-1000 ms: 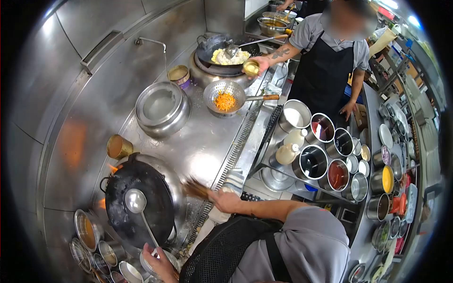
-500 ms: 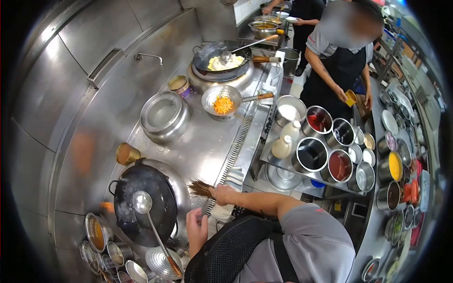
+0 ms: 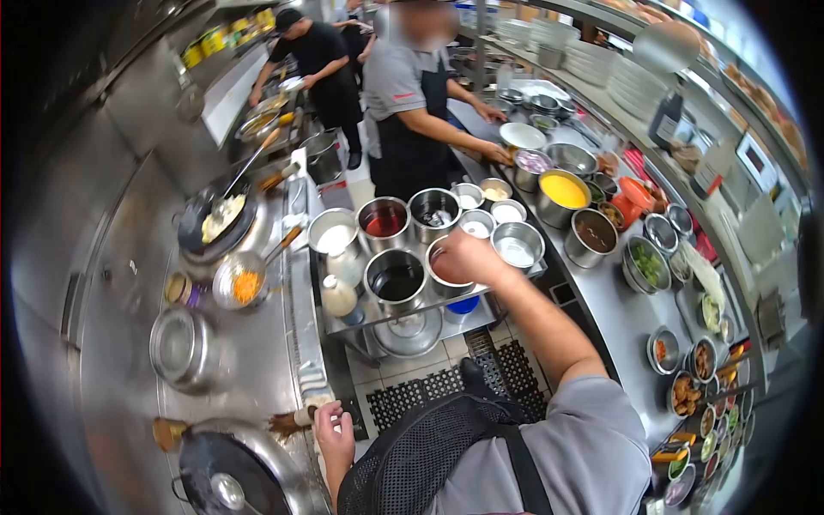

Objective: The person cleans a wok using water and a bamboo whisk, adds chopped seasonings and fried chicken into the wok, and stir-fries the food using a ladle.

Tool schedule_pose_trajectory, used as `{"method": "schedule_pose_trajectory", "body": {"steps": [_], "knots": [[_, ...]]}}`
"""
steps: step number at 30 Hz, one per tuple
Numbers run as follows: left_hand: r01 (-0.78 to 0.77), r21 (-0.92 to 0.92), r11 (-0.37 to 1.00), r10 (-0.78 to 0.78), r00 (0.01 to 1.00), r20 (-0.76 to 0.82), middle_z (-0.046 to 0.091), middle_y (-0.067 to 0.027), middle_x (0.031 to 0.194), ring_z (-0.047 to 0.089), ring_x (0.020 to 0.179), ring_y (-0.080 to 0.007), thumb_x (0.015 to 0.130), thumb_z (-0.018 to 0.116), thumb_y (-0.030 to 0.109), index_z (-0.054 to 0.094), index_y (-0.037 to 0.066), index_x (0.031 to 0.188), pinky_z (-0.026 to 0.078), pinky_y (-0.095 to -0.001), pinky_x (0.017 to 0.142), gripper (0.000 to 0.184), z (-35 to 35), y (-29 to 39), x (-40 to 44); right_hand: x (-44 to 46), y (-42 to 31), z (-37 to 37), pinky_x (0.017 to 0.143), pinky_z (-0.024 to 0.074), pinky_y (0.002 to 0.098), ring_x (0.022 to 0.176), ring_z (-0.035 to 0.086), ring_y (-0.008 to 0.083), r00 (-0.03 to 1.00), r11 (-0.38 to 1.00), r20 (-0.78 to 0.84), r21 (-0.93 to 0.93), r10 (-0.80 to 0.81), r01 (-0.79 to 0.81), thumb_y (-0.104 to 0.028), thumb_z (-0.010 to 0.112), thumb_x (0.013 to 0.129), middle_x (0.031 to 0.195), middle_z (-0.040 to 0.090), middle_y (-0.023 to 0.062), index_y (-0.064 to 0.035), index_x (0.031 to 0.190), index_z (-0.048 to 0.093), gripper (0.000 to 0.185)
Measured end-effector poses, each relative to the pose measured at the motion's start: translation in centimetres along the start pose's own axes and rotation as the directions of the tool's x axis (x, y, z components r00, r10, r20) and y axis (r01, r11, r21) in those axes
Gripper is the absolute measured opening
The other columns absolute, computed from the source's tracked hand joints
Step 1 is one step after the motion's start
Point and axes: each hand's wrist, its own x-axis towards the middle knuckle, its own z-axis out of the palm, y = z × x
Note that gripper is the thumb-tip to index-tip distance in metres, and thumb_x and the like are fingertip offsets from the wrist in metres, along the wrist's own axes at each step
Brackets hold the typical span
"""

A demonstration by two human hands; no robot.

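Observation:
My right hand (image 3: 468,259) reaches over the pot of red-brown sauce (image 3: 437,267) on the steel cart. Its fingers are turned away and blurred, so I cannot see whether they hold anything. My left hand (image 3: 333,429) hovers by the stove's front edge, fingers loosely bent and apart, nothing visible in them. Just beside it lies a bamboo wok brush (image 3: 290,422), next to a folded cloth (image 3: 315,390). At the lower left, a black wok (image 3: 225,476) sits on its burner with a ladle (image 3: 228,491) resting in it.
Around my right hand stand a pot of dark liquid (image 3: 396,279), a red sauce pot (image 3: 383,222) and squeeze bottles (image 3: 340,297). A strainer with orange shreds (image 3: 246,287) rests on the stove. A co-worker (image 3: 412,112) stands across the cart. Ingredient bowls line the right counter (image 3: 622,318).
My right hand has let go of the wok brush and moved right, over the cart's pots. The view has turned right. The co-worker's hands are now at the counter's bowls.

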Motion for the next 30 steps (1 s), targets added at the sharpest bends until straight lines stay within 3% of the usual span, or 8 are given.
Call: {"method": "schedule_pose_trajectory", "body": {"steps": [4,15,17,19,22,26,28,30], "knots": [[-0.086,-0.043,0.995,0.091,0.986,0.14,0.064,-0.0145,0.11,0.069,0.09,-0.0232,0.092,0.066,0.0,0.064,-0.003,0.116,0.058,-0.0333,0.08,0.025,7.7,3.6,5.0,-4.0,10.3,-17.6,0.096,0.0533,0.0438,0.112,0.063,0.0346,0.778,0.988,-0.627,-0.142,-0.04,-0.064,-0.026,0.075,0.09,0.118,0.067,0.0161,-0.0112,0.132,0.065,0.045],[-0.139,-0.139,0.98,0.197,0.725,0.66,0.067,-0.0086,0.096,0.066,0.082,-0.0155,0.094,0.069,0.003,0.066,-0.001,0.114,0.055,-0.0298,0.078,0.021,36.5,16.9,14.2,-23.0,28.6,-37.3,0.079,0.0554,0.0366,0.09,0.07,0.0273,0.199,0.847,-0.978,-0.048,0.069,-0.529,-0.01,0.074,0.092,0.103,0.071,0.0136,-0.0045,0.111,0.076,0.019],[-0.114,-0.137,0.984,0.178,0.687,0.705,0.07,-0.0104,0.099,0.069,0.085,-0.0189,0.094,0.069,0.004,0.067,0.0,0.115,0.055,-0.0311,0.079,0.021,39.5,18.8,15.7,-30.2,32.3,-41.5,0.074,0.0565,0.0322,0.088,0.069,0.0218,0.234,0.611,-0.971,-0.158,0.046,-0.776,-0.015,0.072,0.096,0.119,0.07,0.0136,-0.0071,0.122,0.073,0.028],[-0.401,-0.169,0.9,0.388,0.563,0.73,0.071,-0.0138,0.103,0.071,0.089,-0.025,0.095,0.069,0.006,0.067,0.002,0.116,0.056,-0.0338,0.081,0.022,41.5,21.3,17.1,-40.5,39.4,-46.2,0.109,0.0462,0.044,0.129,0.057,0.0345,0.328,0.124,-0.944,-0.322,0.032,-0.939,-0.016,0.059,0.101,0.137,0.062,0.0155,-0.0105,0.134,0.065,0.034],[-0.44,-0.252,0.862,0.462,0.478,0.747,0.07,-0.015,0.108,0.071,0.093,-0.0292,0.096,0.068,0.009,0.066,0.004,0.118,0.057,-0.0374,0.083,0.023,44.3,24.3,18.8,-50.8,47.1,-51.4,0.108,0.0434,0.0513,0.123,0.058,0.0372,0.404,-0.05,-0.872,-0.433,0.278,-0.9,-0.031,0.059,0.101,0.132,0.064,0.0161,-0.0129,0.133,0.066,0.037],[-0.43,-0.276,0.86,0.47,0.455,0.757,0.068,-0.0122,0.105,0.071,0.097,-0.0282,0.097,0.067,0.011,0.064,0.005,0.121,0.056,-0.0379,0.085,0.025,46.6,27.4,19.3,-65.0,52.6,-55.5,0.106,0.0396,0.0611,0.115,0.06,0.0409,0.643,-0.563,-0.515,-0.812,0.567,-0.154,-0.051,0.06,0.1,0.125,0.067,0.0168,-0.016,0.13,0.067,0.047],[-0.454,-0.388,0.802,0.564,0.363,0.742,0.067,-0.0121,0.103,0.07,0.098,-0.0271,0.097,0.067,0.01,0.063,0.005,0.119,0.056,-0.0375,0.086,0.024,47.9,27.7,18.9,-58.1,45.4,-54.3,0.09,0.0522,0.0533,0.107,0.064,0.0386,0.441,0.051,-0.756,-0.479,0.484,-0.876,-0.049,0.055,0.103,0.133,0.064,0.0126,-0.0099,0.133,0.061,0.05],[-0.451,-0.415,0.79,0.583,0.345,0.735,0.067,-0.0117,0.103,0.07,0.097,-0.0275,0.097,0.066,0.01,0.062,0.005,0.119,0.057,-0.0381,0.085,0.023,48.2,28.1,18.6,-54.2,41.9,-53.9,0.088,0.0529,0.0502,0.097,0.067,0.0338,0.292,0.197,-0.857,-0.228,0.424,-0.954,-0.036,0.065,0.096,0.116,0.069,0.0185,-0.0061,0.122,0.069,0.04]]}}
